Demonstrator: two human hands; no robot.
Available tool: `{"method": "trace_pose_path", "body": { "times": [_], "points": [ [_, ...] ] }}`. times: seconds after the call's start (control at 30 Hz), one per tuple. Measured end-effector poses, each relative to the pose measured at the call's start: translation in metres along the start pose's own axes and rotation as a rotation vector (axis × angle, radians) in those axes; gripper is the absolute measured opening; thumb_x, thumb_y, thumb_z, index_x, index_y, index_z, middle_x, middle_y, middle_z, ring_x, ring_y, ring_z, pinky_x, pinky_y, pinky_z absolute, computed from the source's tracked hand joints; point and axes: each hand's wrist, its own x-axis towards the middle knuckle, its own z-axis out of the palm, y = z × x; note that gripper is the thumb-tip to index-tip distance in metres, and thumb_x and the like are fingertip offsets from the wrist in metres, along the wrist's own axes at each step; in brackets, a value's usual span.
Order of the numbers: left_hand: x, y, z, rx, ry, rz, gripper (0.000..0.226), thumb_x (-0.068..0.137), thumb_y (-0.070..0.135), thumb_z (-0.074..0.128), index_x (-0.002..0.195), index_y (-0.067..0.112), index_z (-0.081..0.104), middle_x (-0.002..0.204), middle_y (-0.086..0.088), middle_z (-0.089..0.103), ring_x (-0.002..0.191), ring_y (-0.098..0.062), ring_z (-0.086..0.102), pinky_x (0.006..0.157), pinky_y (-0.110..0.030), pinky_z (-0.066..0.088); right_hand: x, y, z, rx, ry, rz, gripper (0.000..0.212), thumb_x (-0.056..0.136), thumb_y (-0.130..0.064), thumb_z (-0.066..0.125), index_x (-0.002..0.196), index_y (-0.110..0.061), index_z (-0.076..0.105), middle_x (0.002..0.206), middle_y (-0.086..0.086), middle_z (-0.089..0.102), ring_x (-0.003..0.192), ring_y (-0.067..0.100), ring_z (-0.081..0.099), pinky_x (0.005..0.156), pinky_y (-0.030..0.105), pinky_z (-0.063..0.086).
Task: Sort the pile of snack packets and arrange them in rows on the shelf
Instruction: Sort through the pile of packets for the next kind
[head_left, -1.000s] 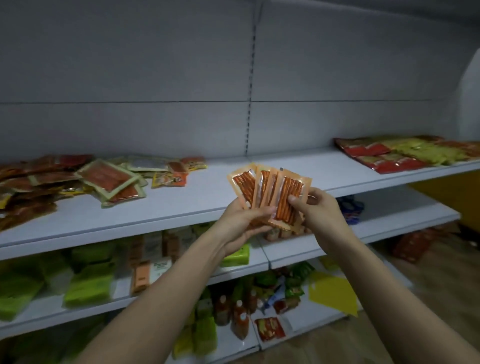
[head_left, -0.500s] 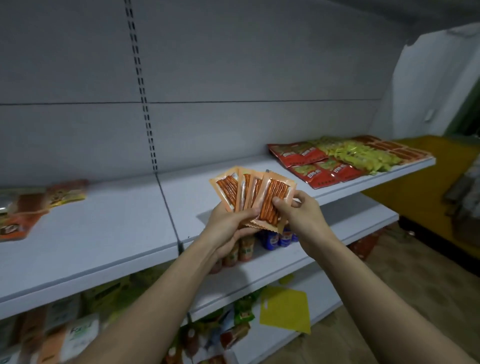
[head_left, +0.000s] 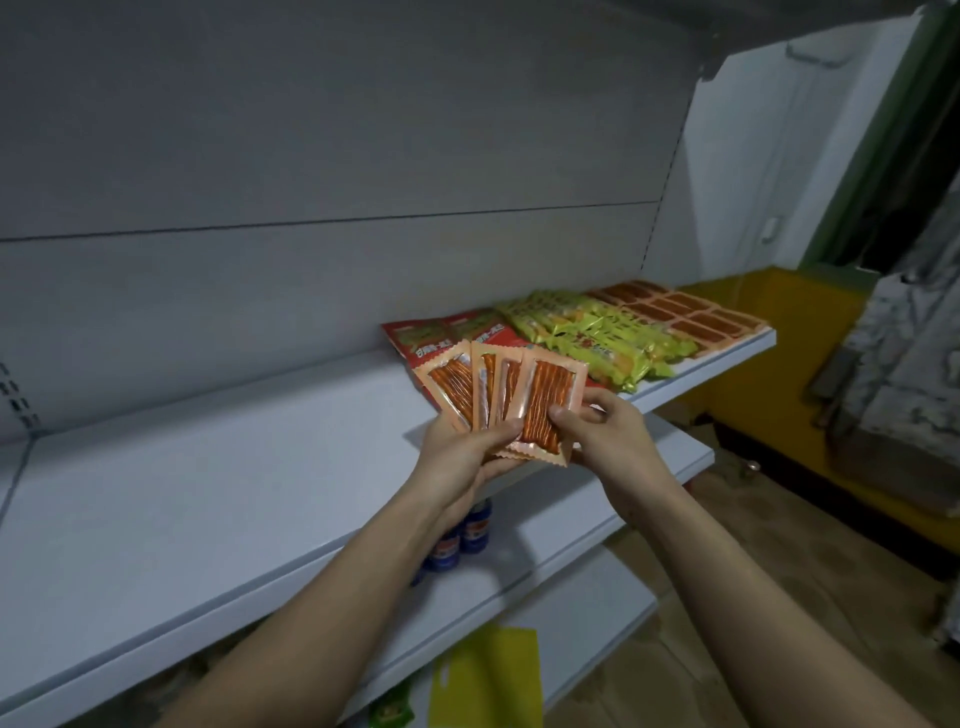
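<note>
While the top shelf (head_left: 218, 499) was bare over most of its length, I judged the task to be partly done: three kinds of packet already lay in rows at its right end. Largest to smallest, the holders and their contents were as follows.

1. Top shelf. At the far right lay the flat brown packets (head_left: 691, 317), set out in neat rows up to the shelf corner. Beside them, toward the middle, lay the green-and-yellow packets (head_left: 597, 338), overlapping one another. Next came the red packets (head_left: 447, 332), partly hidden behind the fan held in front of them. I could not count any group exactly.

2. Lower shelf (head_left: 545, 561). It held a few small blue-labelled bottles (head_left: 460, 535), half covered by my left forearm.

3. Bottom level. A yellow bag (head_left: 488, 675) and a green packet (head_left: 392, 712) showed there; the rest was too dark to tell.

The orange packets (head_left: 498, 400), four as far as I could see, were held as a fan in front of the shelf, near the red row and not yet laid down. My left hand (head_left: 462, 462) gripped the lower ends of the fan, fingers curled behind and thumb across the front. My right hand (head_left: 597, 436) pinched the nearest packet at its lower right edge between thumb and fingers.

What was left, in my judgement: lay these four in a row of their own on the bare stretch.
</note>
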Motion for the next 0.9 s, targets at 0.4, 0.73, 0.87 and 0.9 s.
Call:
{"method": "trace_pose_path", "body": {
  "times": [0.4, 0.73, 0.87, 0.9],
  "points": [
    [0.083, -0.069, 0.204, 0.002, 0.081, 0.041, 0.035, 0.086, -0.006, 0.070, 0.117, 0.012, 0.066, 0.105, -0.008, 0.077, 0.097, -0.025, 0.075, 0.080, -0.039, 0.062, 0.107, -0.010, -0.208, 0.057, -0.106, -0.006, 0.022, 0.095, -0.007, 0.063, 0.117, -0.003, 0.060, 0.097, 0.014, 0.076, 0.084, 0.026, 0.075, 0.071, 0.035, 0.061],
    [0.177, -0.102, 0.297, -0.038, 0.123, 0.043, 0.038, 0.085, -0.004, 0.071, 0.121, 0.005, 0.064, 0.111, -0.016, 0.075, 0.100, -0.030, 0.074, 0.079, -0.040, 0.063, 0.226, -0.005, -0.308, 0.012, -0.183, -0.002, 0.019, 0.096, -0.009, 0.063, 0.114, -0.006, 0.063, 0.098, 0.010, 0.076, 0.086, 0.020, 0.075, 0.076, 0.035, 0.060],
    [0.242, -0.106, 0.313, -0.085, 0.164, 0.039, 0.037, 0.086, -0.008, 0.069, 0.120, 0.003, 0.064, 0.108, -0.016, 0.075, 0.093, -0.027, 0.075, 0.068, -0.035, 0.063, 0.291, -0.010, -0.327, -0.027, -0.138, -0.039, 0.015, 0.094, -0.010, 0.065, 0.109, -0.012, 0.064, 0.100, 0.009, 0.076, 0.086, 0.018, 0.075, 0.076, 0.034, 0.061],
    [0.261, -0.103, 0.314, -0.109, 0.178, 0.042, 0.036, 0.086, -0.009, 0.069, 0.119, 0.004, 0.064, 0.105, -0.015, 0.076, 0.091, -0.026, 0.075, 0.065, -0.034, 0.063, 0.309, -0.015, -0.333, -0.026, -0.092, -0.064, 0.011, 0.094, -0.010, 0.065, 0.104, -0.014, 0.064, 0.100, 0.008, 0.075, 0.087, 0.018, 0.074, 0.078, 0.036, 0.060]
  ]
}}
